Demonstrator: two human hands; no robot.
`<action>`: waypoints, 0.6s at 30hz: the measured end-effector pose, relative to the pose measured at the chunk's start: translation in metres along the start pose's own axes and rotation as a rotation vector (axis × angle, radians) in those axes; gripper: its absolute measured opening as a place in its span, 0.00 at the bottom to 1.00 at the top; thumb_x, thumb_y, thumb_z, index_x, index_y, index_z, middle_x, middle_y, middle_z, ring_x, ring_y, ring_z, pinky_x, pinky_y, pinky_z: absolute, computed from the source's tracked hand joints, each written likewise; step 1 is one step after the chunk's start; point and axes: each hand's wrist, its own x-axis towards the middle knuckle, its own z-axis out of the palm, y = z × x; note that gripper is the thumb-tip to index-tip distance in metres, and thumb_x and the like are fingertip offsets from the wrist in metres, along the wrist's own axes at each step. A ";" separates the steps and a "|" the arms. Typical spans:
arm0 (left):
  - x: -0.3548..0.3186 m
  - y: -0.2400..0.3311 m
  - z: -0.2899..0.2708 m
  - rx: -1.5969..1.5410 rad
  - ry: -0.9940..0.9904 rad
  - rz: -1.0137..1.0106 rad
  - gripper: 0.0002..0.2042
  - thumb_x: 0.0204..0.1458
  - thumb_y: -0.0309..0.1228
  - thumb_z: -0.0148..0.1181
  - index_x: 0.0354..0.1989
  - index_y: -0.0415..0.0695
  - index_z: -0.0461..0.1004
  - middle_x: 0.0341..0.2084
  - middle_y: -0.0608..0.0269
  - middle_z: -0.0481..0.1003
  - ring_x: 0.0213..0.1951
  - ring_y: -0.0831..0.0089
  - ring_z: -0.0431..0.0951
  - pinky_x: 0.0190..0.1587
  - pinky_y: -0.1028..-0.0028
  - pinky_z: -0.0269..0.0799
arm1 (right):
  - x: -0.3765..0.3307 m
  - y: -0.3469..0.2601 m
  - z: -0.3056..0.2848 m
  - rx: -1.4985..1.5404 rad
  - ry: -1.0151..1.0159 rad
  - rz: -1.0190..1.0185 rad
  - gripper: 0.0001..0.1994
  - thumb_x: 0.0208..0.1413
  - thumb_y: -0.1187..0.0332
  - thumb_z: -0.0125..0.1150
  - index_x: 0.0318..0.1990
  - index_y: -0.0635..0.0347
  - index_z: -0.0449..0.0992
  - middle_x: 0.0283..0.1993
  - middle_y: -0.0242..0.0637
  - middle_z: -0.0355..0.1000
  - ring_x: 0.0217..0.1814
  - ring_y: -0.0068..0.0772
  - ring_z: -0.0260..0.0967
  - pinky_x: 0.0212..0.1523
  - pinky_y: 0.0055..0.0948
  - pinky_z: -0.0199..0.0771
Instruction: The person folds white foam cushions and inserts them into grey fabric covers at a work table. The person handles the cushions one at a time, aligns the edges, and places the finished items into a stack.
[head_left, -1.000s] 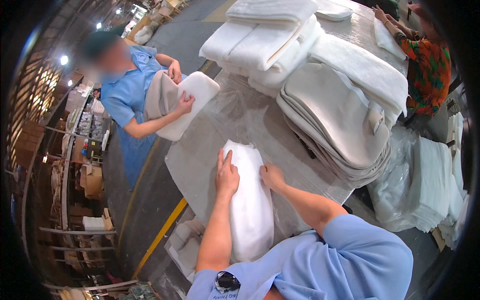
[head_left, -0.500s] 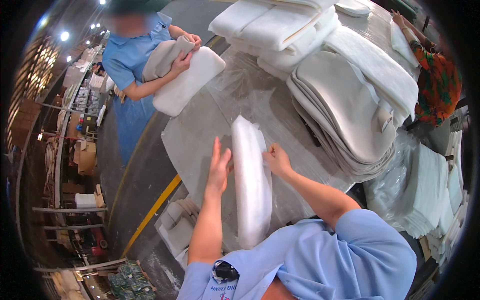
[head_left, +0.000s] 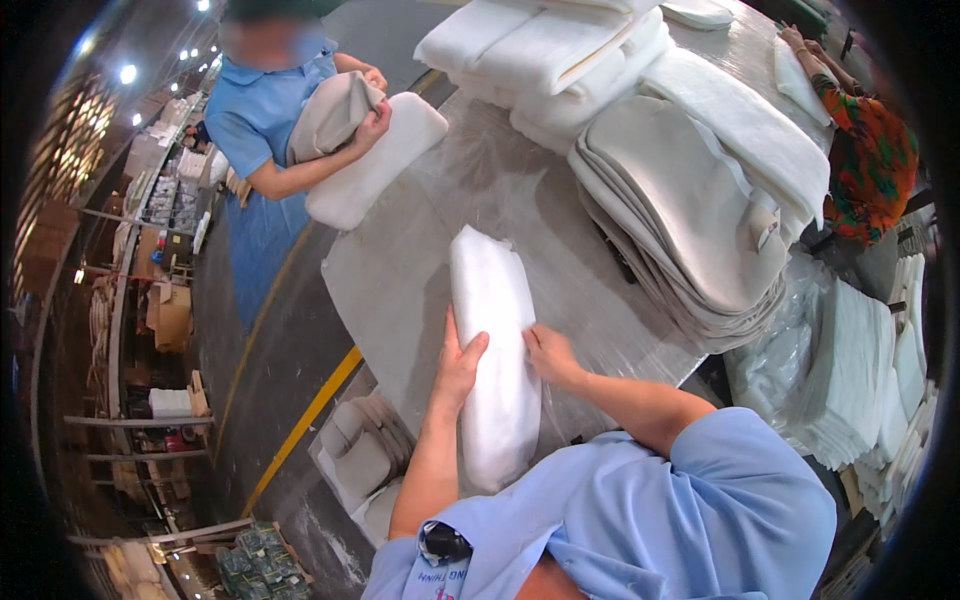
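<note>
White foam roll, grey table, beige cover stack, blue shirt, yellow floor stripe

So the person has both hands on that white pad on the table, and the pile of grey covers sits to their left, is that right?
Not quite. Both hands, left and right, are on the white pad on the table, but the head view shows the pile of grey covers to their right, not their left.

Bright overhead lamps; sharp centre, bent dark rim.
</note>
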 end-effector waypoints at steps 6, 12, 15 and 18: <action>-0.006 -0.001 -0.001 0.015 0.016 -0.002 0.41 0.63 0.31 0.58 0.82 0.44 0.43 0.74 0.49 0.60 0.72 0.60 0.63 0.73 0.64 0.58 | -0.033 -0.060 -0.013 0.209 -0.136 -0.045 0.18 0.73 0.54 0.50 0.42 0.62 0.73 0.35 0.54 0.76 0.38 0.59 0.73 0.42 0.49 0.71; -0.002 0.006 0.005 0.014 0.013 -0.019 0.41 0.63 0.32 0.58 0.82 0.45 0.44 0.75 0.49 0.58 0.74 0.59 0.61 0.74 0.63 0.57 | -0.030 -0.011 0.000 0.024 -0.088 -0.070 0.18 0.73 0.54 0.51 0.41 0.62 0.73 0.37 0.56 0.76 0.40 0.62 0.74 0.42 0.51 0.70; -0.001 0.005 0.001 0.029 0.018 -0.009 0.41 0.63 0.32 0.58 0.82 0.44 0.44 0.75 0.49 0.57 0.74 0.59 0.60 0.74 0.63 0.57 | -0.040 0.006 -0.004 0.050 -0.081 -0.033 0.19 0.73 0.54 0.50 0.40 0.62 0.74 0.38 0.56 0.77 0.40 0.61 0.74 0.43 0.51 0.71; -0.006 -0.001 0.001 0.027 0.014 -0.009 0.41 0.63 0.31 0.58 0.82 0.44 0.44 0.76 0.49 0.57 0.74 0.58 0.60 0.74 0.63 0.56 | -0.055 -0.032 -0.017 0.134 -0.185 -0.064 0.18 0.73 0.53 0.50 0.44 0.61 0.75 0.39 0.56 0.78 0.43 0.63 0.75 0.45 0.53 0.71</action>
